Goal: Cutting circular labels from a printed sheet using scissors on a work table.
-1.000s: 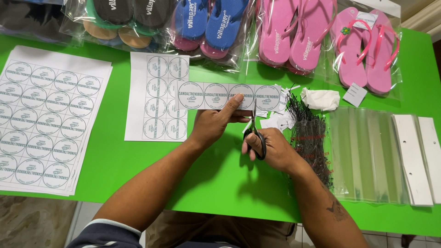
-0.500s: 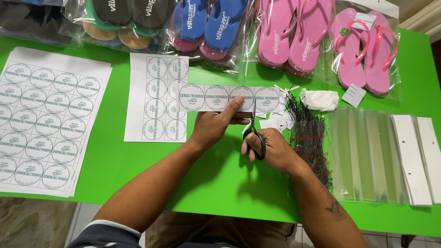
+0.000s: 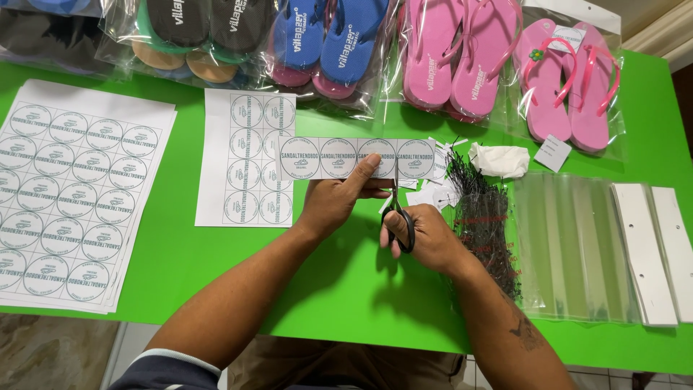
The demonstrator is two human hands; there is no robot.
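My left hand [image 3: 338, 198] pinches a white paper strip [image 3: 328, 158] printed with several round labels, holding it flat just above the green table [image 3: 180, 253]. My right hand [image 3: 426, 238] grips black-handled scissors [image 3: 398, 209], whose blades point up into the strip between the two rightmost labels. Small cut label pieces [image 3: 433, 193] lie to the right of the strip.
A stack of uncut label sheets [image 3: 68, 195] lies at left, a partly cut sheet [image 3: 245, 155] beside it. Bagged flip-flops [image 3: 462, 58] line the far edge. Right of my hands are black tag fasteners [image 3: 484, 224], clear plastic bags [image 3: 570, 245] and white card strips [image 3: 650, 249].
The scissors' blades have moved up into the strip; both hands have otherwise stayed in about the same place.
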